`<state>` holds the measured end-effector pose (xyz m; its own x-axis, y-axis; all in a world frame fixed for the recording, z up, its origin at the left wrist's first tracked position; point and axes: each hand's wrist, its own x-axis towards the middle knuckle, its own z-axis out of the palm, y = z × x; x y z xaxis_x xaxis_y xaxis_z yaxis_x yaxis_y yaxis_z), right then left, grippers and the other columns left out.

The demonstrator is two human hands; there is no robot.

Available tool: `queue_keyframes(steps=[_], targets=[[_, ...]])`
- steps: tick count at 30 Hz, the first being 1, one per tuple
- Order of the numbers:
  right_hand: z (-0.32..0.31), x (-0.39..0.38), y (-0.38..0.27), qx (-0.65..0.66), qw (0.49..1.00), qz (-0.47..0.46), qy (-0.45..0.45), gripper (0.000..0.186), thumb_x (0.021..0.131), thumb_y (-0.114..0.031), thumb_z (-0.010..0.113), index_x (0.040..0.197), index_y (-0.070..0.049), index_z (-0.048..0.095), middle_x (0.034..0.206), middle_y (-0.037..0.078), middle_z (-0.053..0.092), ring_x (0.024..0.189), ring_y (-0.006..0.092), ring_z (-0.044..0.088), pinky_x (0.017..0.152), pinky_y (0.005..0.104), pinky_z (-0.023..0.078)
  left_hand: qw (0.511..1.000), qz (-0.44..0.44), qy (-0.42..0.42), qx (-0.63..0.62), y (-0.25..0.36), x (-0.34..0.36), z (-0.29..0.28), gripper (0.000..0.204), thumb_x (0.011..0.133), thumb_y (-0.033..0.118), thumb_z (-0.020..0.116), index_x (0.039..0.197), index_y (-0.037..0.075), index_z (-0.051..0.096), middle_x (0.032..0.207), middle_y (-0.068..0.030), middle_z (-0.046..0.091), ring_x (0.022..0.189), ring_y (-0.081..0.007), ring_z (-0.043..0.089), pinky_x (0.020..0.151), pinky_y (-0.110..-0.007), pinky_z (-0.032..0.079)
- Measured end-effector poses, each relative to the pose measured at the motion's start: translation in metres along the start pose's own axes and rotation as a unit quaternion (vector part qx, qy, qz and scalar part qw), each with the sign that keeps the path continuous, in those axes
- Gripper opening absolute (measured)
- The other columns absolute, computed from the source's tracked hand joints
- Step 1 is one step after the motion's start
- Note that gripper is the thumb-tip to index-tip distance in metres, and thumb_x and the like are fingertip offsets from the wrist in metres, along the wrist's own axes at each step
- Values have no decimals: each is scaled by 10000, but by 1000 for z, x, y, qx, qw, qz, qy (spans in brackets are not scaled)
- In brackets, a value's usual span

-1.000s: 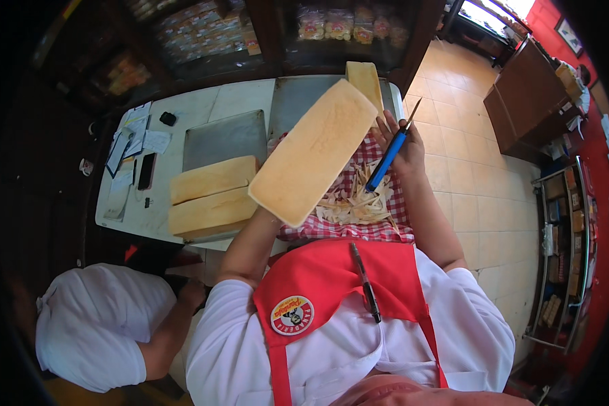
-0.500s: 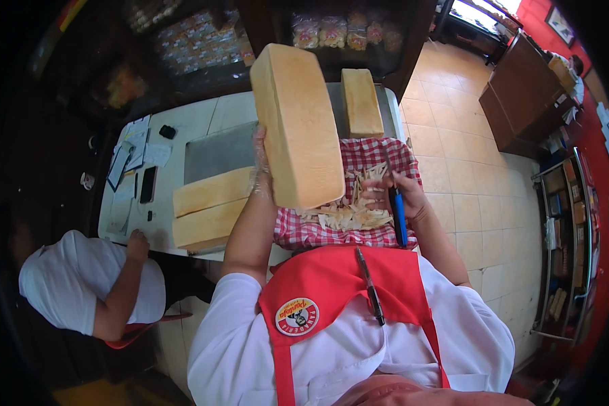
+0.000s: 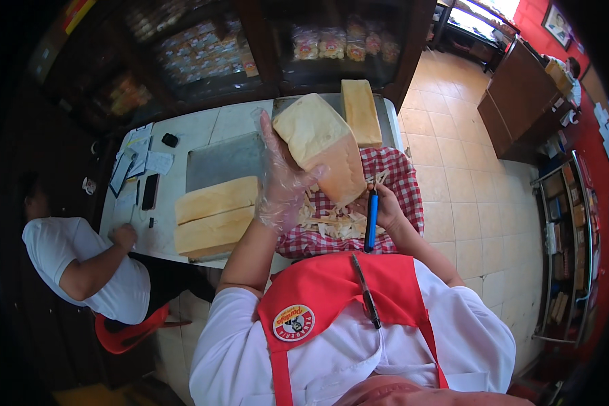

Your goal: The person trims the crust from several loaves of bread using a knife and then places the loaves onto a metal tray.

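My left hand (image 3: 283,186), in a clear plastic glove, grips a long loaf (image 3: 321,142) turned end-on, with a pale square end showing. My right hand (image 3: 386,206) holds a blue-handled knife (image 3: 371,223) below the loaf; its blade is hard to make out. Beneath them a red-and-white checked cloth (image 3: 402,179) holds thin crust shavings (image 3: 331,224). Two loaves (image 3: 213,210) lie side by side on a tray at the left, and another (image 3: 360,108) lies on the back tray.
An empty-looking metal tray (image 3: 220,152), papers (image 3: 139,145) and a phone (image 3: 150,191) share the table. A co-worker (image 3: 81,264) sits at left on a red chair (image 3: 118,338). Glass cabinets (image 3: 203,47) stand behind; a cart (image 3: 555,243) stands at right.
The held loaf has tipped from lengthwise to end-on and come down. My left glove now shows. The knife has moved lower. The co-worker has shifted upright beside the table.
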<state>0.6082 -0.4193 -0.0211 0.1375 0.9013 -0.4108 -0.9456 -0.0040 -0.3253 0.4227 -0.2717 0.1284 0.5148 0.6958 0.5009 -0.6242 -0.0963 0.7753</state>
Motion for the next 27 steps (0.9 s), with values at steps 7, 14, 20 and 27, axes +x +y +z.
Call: queue_keyframes(steps=[7,14,20,27], targets=[[35,4,-31,-305,907,-264,117,331,990,-367,449,997,-61,575,960,50,608,854,157,577,782,381,511,918,65,20,390,-34,-31,-15,1262,635,236,854,1472,18,-66,1335,-200,383,1198,-310,476,995,-407,416],[99,-19,-25,-479,790,-372,84,315,1012,-299,453,839,-56,556,701,7,543,611,78,506,564,233,420,874,9,38,484,-49,-31,0,1262,633,256,862,1439,-60,-57,1282,-252,454,1127,-353,545,959,-405,449],[112,-10,-12,-479,808,-339,55,309,1012,-295,455,881,-38,568,696,-13,526,594,58,486,548,216,404,882,13,57,468,-58,-31,0,1277,626,295,869,1426,-106,-42,1300,-269,450,1138,-368,542,958,-404,451],[110,-5,-11,-485,803,-338,71,302,1011,-292,459,906,-34,577,695,-23,512,600,46,463,545,215,399,853,32,75,515,-60,-33,0,1295,591,375,881,1418,-137,26,1319,-306,413,1176,-396,504,973,-412,433]])
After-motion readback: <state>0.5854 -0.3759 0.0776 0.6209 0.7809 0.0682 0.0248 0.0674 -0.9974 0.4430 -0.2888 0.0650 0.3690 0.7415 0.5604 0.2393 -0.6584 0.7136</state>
